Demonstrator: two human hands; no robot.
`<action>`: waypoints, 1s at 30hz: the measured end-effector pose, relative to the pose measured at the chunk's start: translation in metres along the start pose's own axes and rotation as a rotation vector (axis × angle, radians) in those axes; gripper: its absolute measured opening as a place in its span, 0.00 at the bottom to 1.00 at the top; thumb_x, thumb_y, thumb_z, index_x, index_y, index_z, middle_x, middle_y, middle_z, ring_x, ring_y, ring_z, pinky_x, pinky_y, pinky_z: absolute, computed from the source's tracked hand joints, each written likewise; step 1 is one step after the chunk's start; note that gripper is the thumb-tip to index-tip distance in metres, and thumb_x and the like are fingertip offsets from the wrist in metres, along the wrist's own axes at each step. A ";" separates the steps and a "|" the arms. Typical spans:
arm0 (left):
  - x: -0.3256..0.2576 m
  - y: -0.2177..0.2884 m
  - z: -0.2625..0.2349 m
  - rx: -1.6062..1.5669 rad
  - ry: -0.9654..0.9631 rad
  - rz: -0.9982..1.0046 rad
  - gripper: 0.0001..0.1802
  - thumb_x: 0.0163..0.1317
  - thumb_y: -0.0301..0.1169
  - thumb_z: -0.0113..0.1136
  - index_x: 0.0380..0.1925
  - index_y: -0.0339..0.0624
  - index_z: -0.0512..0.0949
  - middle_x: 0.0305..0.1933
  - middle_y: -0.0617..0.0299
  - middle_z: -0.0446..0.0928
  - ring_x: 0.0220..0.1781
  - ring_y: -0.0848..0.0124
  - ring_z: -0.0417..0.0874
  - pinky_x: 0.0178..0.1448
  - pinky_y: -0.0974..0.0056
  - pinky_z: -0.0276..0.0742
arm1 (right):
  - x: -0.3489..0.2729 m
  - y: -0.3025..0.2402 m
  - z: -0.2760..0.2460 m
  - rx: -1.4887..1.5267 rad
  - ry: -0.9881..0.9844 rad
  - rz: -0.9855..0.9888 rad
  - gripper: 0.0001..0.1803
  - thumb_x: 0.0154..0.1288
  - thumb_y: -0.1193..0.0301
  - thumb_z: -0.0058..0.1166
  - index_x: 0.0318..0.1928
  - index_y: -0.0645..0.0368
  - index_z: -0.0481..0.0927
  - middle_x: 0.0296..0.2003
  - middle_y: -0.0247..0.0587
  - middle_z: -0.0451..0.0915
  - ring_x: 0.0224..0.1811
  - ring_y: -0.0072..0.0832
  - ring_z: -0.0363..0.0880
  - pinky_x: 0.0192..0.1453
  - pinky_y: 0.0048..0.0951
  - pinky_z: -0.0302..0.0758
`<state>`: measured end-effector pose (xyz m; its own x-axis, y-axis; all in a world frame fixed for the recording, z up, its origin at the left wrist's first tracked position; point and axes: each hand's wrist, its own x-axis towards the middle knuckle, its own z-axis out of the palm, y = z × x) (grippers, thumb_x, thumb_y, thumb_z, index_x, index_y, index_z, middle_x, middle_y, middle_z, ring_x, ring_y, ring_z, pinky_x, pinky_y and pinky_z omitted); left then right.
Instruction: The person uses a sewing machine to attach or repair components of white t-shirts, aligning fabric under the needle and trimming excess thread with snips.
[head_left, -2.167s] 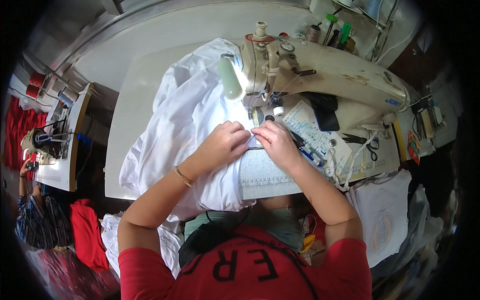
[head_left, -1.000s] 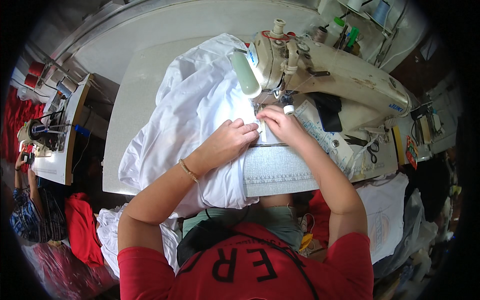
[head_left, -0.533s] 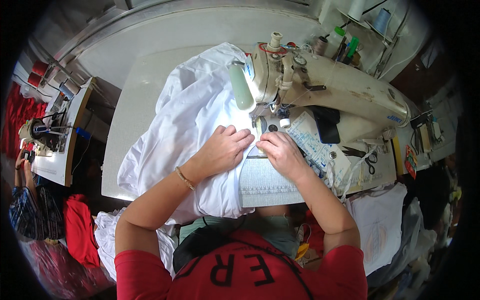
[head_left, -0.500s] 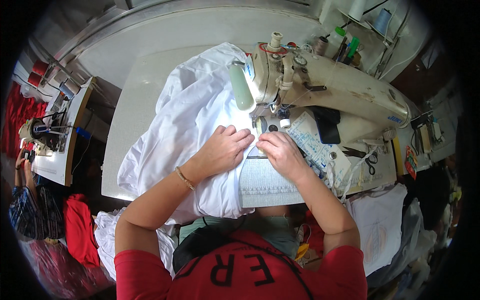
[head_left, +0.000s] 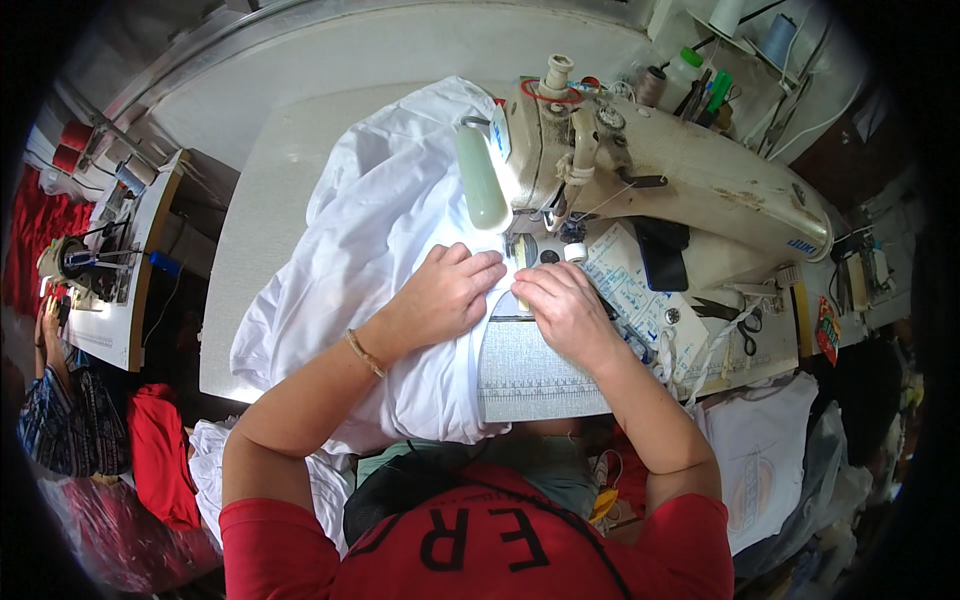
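A large piece of white fabric (head_left: 370,220) lies over the left half of the sewing table and hangs past its front edge. My left hand (head_left: 455,290) presses on it with curled fingers, just left of the presser foot (head_left: 520,250) of a cream sewing machine (head_left: 690,150). My right hand (head_left: 565,305) pinches the fabric's edge right in front of the foot, its fingertips close to the left hand's. Those fingertips partly cover the edge. A pale green lamp (head_left: 482,180) lights the fabric around the needle.
Right of my hands are a dark phone (head_left: 662,255), a marked paper sheet (head_left: 625,270), black scissors (head_left: 745,325) and white strips. Thread cones (head_left: 775,40) stand behind the machine. At the far left, another person's hands (head_left: 52,320) are at a second machine (head_left: 75,260).
Both hands stay close to the foot with the fabric. A short stretch of white edge now shows more clearly beside my right fingertips. The whole view has shifted slightly.
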<state>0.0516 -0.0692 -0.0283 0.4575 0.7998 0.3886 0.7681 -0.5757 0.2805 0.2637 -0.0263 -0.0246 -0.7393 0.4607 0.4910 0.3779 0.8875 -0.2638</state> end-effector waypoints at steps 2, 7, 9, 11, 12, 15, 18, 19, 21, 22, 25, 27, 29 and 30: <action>0.002 -0.002 0.000 -0.005 -0.009 -0.005 0.21 0.50 0.25 0.53 0.48 0.37 0.76 0.52 0.59 0.76 0.45 0.61 0.72 0.52 0.59 0.68 | 0.001 0.001 0.001 -0.012 0.001 0.014 0.10 0.54 0.79 0.49 0.38 0.60 0.78 0.41 0.39 0.78 0.48 0.34 0.75 0.58 0.37 0.66; 0.005 -0.008 0.003 0.004 -0.002 -0.007 0.21 0.50 0.25 0.53 0.48 0.38 0.76 0.52 0.59 0.76 0.45 0.61 0.72 0.53 0.59 0.68 | -0.001 0.005 0.008 -0.029 -0.038 0.058 0.12 0.57 0.78 0.46 0.42 0.60 0.78 0.44 0.40 0.77 0.47 0.36 0.74 0.59 0.41 0.64; 0.006 -0.009 0.003 0.004 0.003 -0.015 0.21 0.51 0.25 0.52 0.48 0.38 0.76 0.52 0.59 0.75 0.45 0.61 0.72 0.53 0.59 0.69 | -0.001 0.005 0.009 -0.036 -0.052 0.082 0.13 0.57 0.77 0.46 0.43 0.60 0.78 0.44 0.40 0.76 0.47 0.36 0.74 0.60 0.43 0.63; 0.007 -0.008 0.002 0.014 0.014 -0.009 0.21 0.51 0.24 0.52 0.48 0.37 0.76 0.52 0.59 0.75 0.45 0.61 0.72 0.52 0.59 0.69 | -0.002 0.005 0.009 -0.044 -0.056 0.106 0.14 0.58 0.77 0.45 0.45 0.59 0.78 0.45 0.41 0.76 0.46 0.37 0.74 0.61 0.45 0.62; 0.008 -0.008 0.002 0.019 0.019 -0.006 0.21 0.51 0.24 0.52 0.48 0.37 0.76 0.52 0.59 0.75 0.45 0.61 0.72 0.52 0.59 0.69 | -0.002 0.005 0.009 -0.051 -0.062 0.115 0.14 0.58 0.77 0.45 0.45 0.59 0.78 0.45 0.41 0.76 0.47 0.37 0.74 0.62 0.45 0.61; 0.009 -0.012 0.004 0.020 0.008 -0.024 0.21 0.51 0.24 0.52 0.48 0.36 0.76 0.52 0.58 0.75 0.45 0.60 0.72 0.51 0.59 0.70 | -0.002 0.005 0.010 -0.075 -0.073 0.137 0.15 0.59 0.77 0.45 0.46 0.59 0.78 0.45 0.42 0.76 0.47 0.38 0.74 0.63 0.47 0.60; 0.011 -0.017 0.008 0.036 0.018 -0.003 0.21 0.52 0.24 0.52 0.48 0.36 0.76 0.51 0.57 0.75 0.44 0.60 0.73 0.50 0.59 0.71 | -0.001 0.005 0.010 -0.097 -0.065 0.154 0.16 0.59 0.77 0.46 0.47 0.58 0.78 0.46 0.43 0.76 0.48 0.39 0.74 0.63 0.48 0.60; 0.011 -0.018 0.010 0.040 0.037 -0.004 0.20 0.51 0.25 0.53 0.47 0.36 0.76 0.49 0.59 0.75 0.44 0.61 0.72 0.49 0.59 0.70 | 0.000 0.004 0.010 -0.101 -0.064 0.158 0.16 0.59 0.77 0.46 0.48 0.58 0.78 0.46 0.43 0.76 0.48 0.39 0.74 0.63 0.48 0.60; 0.011 -0.021 0.013 0.047 0.074 -0.007 0.19 0.50 0.27 0.55 0.46 0.38 0.78 0.46 0.63 0.74 0.44 0.64 0.71 0.48 0.60 0.66 | 0.000 0.002 0.009 -0.108 -0.068 0.163 0.17 0.59 0.76 0.46 0.49 0.58 0.78 0.46 0.44 0.76 0.49 0.39 0.73 0.63 0.48 0.60; 0.011 -0.021 0.014 0.049 0.075 -0.010 0.19 0.50 0.27 0.55 0.46 0.38 0.78 0.46 0.63 0.74 0.44 0.64 0.71 0.48 0.60 0.66 | 0.000 0.003 0.009 -0.112 -0.071 0.164 0.17 0.59 0.76 0.46 0.50 0.58 0.77 0.46 0.44 0.76 0.49 0.39 0.73 0.63 0.48 0.60; 0.012 -0.020 0.014 0.062 0.077 -0.027 0.19 0.51 0.27 0.55 0.46 0.39 0.78 0.46 0.63 0.74 0.44 0.64 0.71 0.48 0.59 0.66 | 0.000 0.003 0.009 -0.144 -0.078 0.165 0.19 0.59 0.76 0.47 0.51 0.58 0.77 0.47 0.45 0.75 0.50 0.39 0.73 0.63 0.47 0.59; 0.012 -0.018 0.013 0.082 0.079 -0.046 0.19 0.52 0.27 0.55 0.46 0.39 0.78 0.46 0.63 0.74 0.45 0.63 0.71 0.48 0.59 0.66 | -0.001 0.002 0.009 -0.162 -0.078 0.166 0.19 0.59 0.76 0.47 0.52 0.59 0.77 0.47 0.45 0.75 0.50 0.39 0.73 0.63 0.47 0.59; 0.013 -0.019 0.012 0.080 0.048 -0.067 0.20 0.53 0.26 0.53 0.48 0.39 0.77 0.49 0.61 0.74 0.45 0.62 0.72 0.49 0.59 0.69 | -0.001 0.002 0.009 -0.169 -0.077 0.168 0.19 0.58 0.76 0.47 0.52 0.59 0.76 0.48 0.45 0.75 0.50 0.39 0.73 0.63 0.47 0.59; 0.014 -0.019 0.012 0.079 0.033 -0.078 0.20 0.54 0.26 0.52 0.49 0.39 0.77 0.51 0.60 0.75 0.46 0.62 0.73 0.50 0.59 0.70 | -0.002 0.002 0.009 -0.169 -0.073 0.173 0.20 0.58 0.76 0.47 0.52 0.59 0.76 0.48 0.44 0.75 0.50 0.39 0.72 0.63 0.47 0.59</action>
<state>0.0487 -0.0452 -0.0386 0.3814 0.8348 0.3971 0.8341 -0.4960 0.2413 0.2608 -0.0257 -0.0334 -0.6912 0.6097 0.3880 0.5858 0.7871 -0.1931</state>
